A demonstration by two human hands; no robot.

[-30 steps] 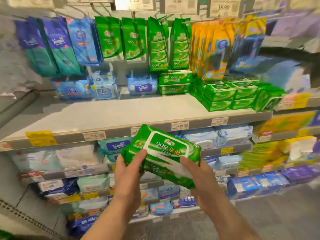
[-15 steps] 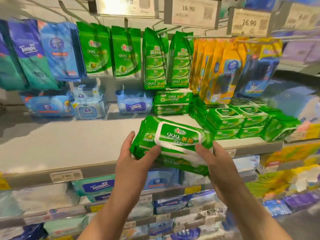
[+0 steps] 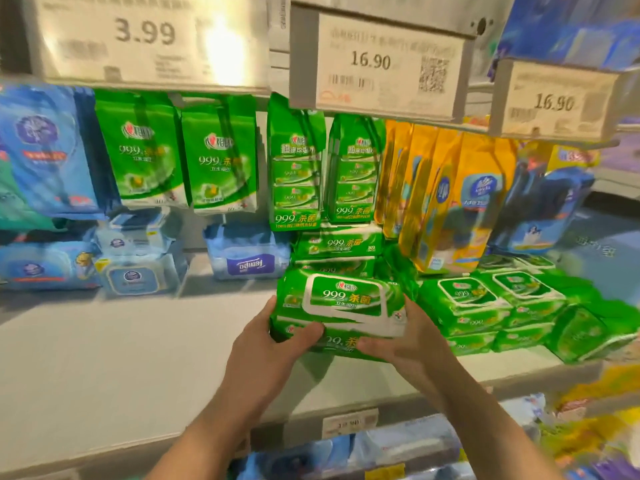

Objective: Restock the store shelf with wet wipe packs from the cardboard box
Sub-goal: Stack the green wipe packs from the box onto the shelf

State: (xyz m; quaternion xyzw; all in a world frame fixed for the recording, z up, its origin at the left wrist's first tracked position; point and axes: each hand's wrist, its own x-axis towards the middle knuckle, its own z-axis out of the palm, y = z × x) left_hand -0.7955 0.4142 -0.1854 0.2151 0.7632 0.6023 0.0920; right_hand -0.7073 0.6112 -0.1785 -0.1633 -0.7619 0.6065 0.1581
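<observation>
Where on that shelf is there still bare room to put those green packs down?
The shelf board lies bare left of both hands, in front of the blue packs. Right of the held green packs, the stacked green packs crowd it.

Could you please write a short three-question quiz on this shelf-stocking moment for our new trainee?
1. True or false: both hands, left and right, hold the green packs.
2. The packs are: A) over the shelf B) in a box C) on the floor.
3. What price is on the tag above the packs?

Key: 1 true; 2 A; 3 16.90.
</observation>
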